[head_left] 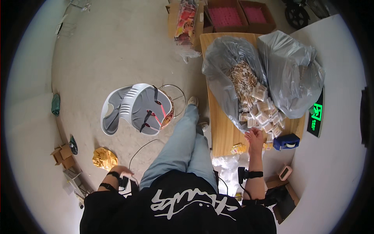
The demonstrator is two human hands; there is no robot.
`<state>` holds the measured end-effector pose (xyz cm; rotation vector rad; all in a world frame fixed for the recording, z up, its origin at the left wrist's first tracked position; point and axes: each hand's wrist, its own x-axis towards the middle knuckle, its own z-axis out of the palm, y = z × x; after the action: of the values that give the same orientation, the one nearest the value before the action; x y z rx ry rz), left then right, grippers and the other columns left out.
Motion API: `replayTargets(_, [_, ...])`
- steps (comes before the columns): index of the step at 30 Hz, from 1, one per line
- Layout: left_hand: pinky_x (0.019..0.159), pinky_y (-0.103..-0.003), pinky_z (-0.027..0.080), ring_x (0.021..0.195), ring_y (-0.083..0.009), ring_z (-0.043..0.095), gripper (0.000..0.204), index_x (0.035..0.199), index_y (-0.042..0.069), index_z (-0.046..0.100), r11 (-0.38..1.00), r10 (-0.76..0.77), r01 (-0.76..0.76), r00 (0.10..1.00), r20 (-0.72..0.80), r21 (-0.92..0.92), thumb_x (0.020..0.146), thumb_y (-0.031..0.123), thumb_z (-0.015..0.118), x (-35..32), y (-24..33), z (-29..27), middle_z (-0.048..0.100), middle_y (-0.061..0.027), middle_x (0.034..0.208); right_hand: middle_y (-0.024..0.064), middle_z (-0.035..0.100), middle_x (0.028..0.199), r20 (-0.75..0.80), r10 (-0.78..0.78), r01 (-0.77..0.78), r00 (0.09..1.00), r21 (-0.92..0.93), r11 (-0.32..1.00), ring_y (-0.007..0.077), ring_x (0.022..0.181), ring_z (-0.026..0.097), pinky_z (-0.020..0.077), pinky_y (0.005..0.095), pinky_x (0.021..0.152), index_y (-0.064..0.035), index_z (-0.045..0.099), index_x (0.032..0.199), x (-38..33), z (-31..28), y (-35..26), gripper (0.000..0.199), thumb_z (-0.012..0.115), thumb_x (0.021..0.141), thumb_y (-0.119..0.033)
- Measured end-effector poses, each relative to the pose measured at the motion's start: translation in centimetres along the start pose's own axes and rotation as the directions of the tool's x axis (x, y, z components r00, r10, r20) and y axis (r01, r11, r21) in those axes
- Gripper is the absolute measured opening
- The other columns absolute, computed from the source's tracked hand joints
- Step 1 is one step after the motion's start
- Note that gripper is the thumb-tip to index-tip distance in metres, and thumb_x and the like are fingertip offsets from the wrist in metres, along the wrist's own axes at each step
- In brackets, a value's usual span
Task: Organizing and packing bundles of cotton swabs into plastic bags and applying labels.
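Right now my right hand (255,136) stretches out over the wooden table (222,128), its fingers loosely spread and open, gripping nothing. It hovers at the near edge of a heap of small clear packets (265,115), each holding pale wooden sticks, and the fingertips come just beside the closest packets; I cannot tell whether they touch. The heap spills out of the mouth of a grey plastic bag (226,62) that lies on the table and is filled with loose wooden sticks (242,82). A second grey bag (292,70), bulging and closed over, rests against it on the right. One small yellowish packet (237,148) lies by itself near the table's near edge, left of my wrist. A blue tape dispenser (286,141) stands just to the right of my hand.

My left hand (120,171) hangs low beside my hip, well apart from the table, and a small black device (124,182) sits right by it; whether the fingers are curled around it I cannot tell, since the hand is small and partly hidden. Both wrists wear black straps.

Beyond my jeans-clad legs, a white and grey seat (134,107) stands on the concrete floor (117,46). A crumpled yellow bag (104,158) lies further left, near small cardboard boxes (62,155).
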<state>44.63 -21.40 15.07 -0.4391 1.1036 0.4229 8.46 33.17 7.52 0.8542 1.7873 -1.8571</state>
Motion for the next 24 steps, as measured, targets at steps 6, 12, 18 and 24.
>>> replayTargets(6, [0.096, -0.047, 0.037, 0.125, -0.0245, 0.042, 0.058, 0.131, 0.015, 0.046, 0.799, -0.181, 0.17, 0.983, 0.04, -0.577, 0.085, 0.05, 0.051, -1.6, -3.0, 0.7, 0.043, -0.0071, 0.138, 0.0058, 0.057, 0.093, 0.013, -0.054, 0.054, 0.998, -0.001, 0.999, 0.0157, 0.077, 0.062, 0.0514, 0.0256, 0.066, -0.0026, 0.051, 0.105, 1.1, 2.7, -3.5, 0.021, 0.056, 0.085, -0.005])
replayTargets(12, [0.08, -0.039, 0.049, 0.105, -0.0215, 0.058, 0.047, 0.126, 0.012, 0.05, 0.784, -0.015, -0.159, 0.962, -0.274, -0.6, 0.088, 0.04, 0.054, -2.9, -3.0, -12.6, 0.055, -0.011, 0.119, 0.006, 0.058, 0.092, -0.043, -0.143, 0.147, 0.989, 0.109, 0.983, 0.015, 0.077, 0.062, 0.0517, 0.0263, 0.066, -0.0019, 0.05, 0.106, 2.9, 4.7, -5.4, 0.02, 0.055, 0.087, -0.006])
replayTargets(18, [0.072, -0.031, 0.05, 0.085, -0.0163, 0.062, 0.033, 0.116, 0.007, 0.058, 0.582, 0.239, -0.74, 0.55, -0.8, -0.336, 0.09, 0.028, 0.056, -14.9, 8.0, -31.5, 0.064, -0.0076, 0.098, 0.0072, 0.058, 0.091, -0.199, -0.079, 0.122, 0.977, 0.211, 0.97, 0.0159, 0.076, 0.062, 0.052, 0.0266, 0.065, -0.0007, 0.05, 0.105, 4.7, 7.4, -5.5, 0.018, 0.052, 0.088, -0.005])
replayTargets(24, [0.076, -0.028, 0.048, 0.087, -0.0151, 0.059, 0.027, 0.112, 0.004, 0.06, 0.692, 0.472, -0.7, 0.251, -0.845, 0.178, 0.089, 0.018, 0.056, -20.8, 14.6, -45.5, 0.064, -0.0072, 0.096, 0.0076, 0.058, 0.091, -0.349, -0.157, 0.22, 0.924, 0.147, 0.964, 0.0155, 0.075, 0.061, 0.0513, 0.0254, 0.064, 0.0001, 0.051, 0.104, 6.0, 10.8, -5.7, 0.017, 0.051, 0.088, -0.002])
